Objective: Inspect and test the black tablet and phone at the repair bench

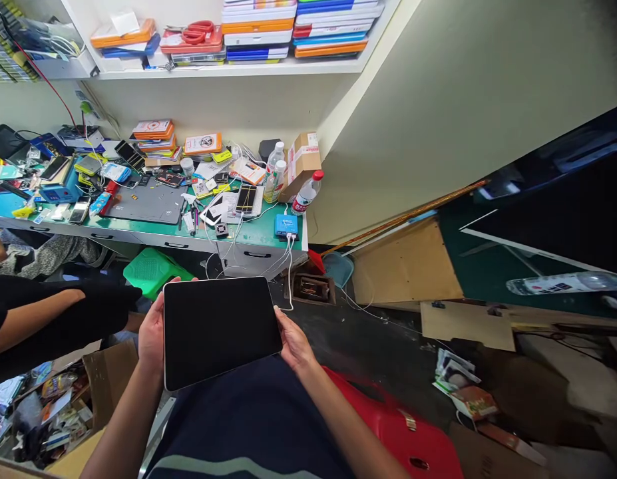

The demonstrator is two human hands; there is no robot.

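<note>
A tablet (218,332) with a dark screen and a thin light edge is held up in front of my lap, its screen facing me. My left hand (152,329) grips its left side, with fingertips showing over the top left corner. At the lower right edge, my right hand (294,340) is closed on the tablet, the thumb along the rim and the other fingers hidden behind. A white cable (291,279) hangs from the desk just beyond the tablet's right edge; I cannot tell whether it is plugged in.
The workbench (268,233) ahead carries phones, tools, bottles and a blue charger box (286,225). A green stool (156,271) stands below it. Another person's arm (33,319) is at left, above a cardboard box (111,379) of scraps. A red case (398,426) lies at right.
</note>
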